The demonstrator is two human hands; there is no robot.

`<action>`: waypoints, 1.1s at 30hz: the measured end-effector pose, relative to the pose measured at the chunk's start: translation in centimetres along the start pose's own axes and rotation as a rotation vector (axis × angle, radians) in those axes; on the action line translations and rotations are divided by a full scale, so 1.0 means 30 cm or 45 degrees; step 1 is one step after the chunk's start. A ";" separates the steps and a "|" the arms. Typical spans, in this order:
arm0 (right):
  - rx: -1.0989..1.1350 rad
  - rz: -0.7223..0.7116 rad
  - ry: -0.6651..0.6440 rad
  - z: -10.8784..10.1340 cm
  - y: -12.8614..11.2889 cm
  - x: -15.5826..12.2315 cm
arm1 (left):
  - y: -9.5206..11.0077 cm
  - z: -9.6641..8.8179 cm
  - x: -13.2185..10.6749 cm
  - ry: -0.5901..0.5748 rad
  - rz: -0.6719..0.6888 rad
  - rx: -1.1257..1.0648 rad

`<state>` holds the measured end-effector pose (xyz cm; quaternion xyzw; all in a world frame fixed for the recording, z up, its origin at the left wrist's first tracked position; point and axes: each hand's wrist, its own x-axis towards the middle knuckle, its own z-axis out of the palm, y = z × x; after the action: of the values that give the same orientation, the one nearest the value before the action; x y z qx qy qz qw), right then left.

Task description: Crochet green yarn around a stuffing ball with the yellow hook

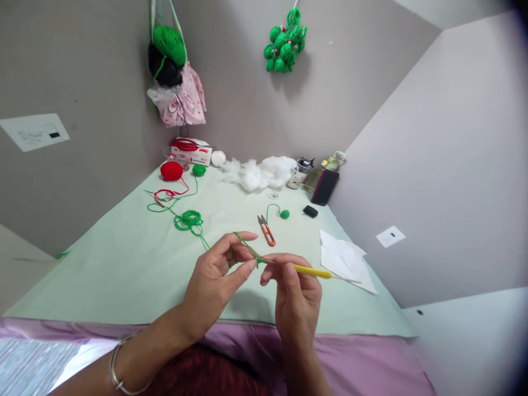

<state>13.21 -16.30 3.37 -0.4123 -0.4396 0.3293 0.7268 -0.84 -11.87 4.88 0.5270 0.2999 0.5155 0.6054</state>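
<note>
My left hand [214,278] is raised over the pale green table [124,269], fingers pinched on a strand of green yarn [246,247] that loops over the index finger. The strand trails back to a loose green yarn pile [188,221]. My right hand [295,291] is closed round a yellow-handled crochet hook [313,270], whose tip meets the yarn at the left fingertips. A silver bangle sits on my left wrist.
Orange snips [267,231] and a small green crocheted ball [284,214] lie beyond the hands. White paper [344,258] is at the right. Farther back: red yarn ball [171,170], white stuffing [259,171], black phone [324,187]. Green crocheted pieces [284,41] hang on the wall.
</note>
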 end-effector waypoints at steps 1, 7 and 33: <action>-0.003 -0.007 -0.004 0.000 0.000 0.001 | 0.003 0.000 0.002 -0.009 -0.029 -0.033; -0.019 -0.040 -0.068 -0.008 -0.006 0.010 | 0.006 -0.010 0.009 -0.123 -0.158 -0.206; -0.526 -0.550 -0.180 -0.030 -0.001 -0.009 | 0.014 0.024 0.003 -0.158 -0.495 -0.673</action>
<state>13.92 -16.82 3.05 -0.4246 -0.6242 0.0987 0.6484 -0.31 -12.06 5.48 0.3149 0.2133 0.4174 0.8253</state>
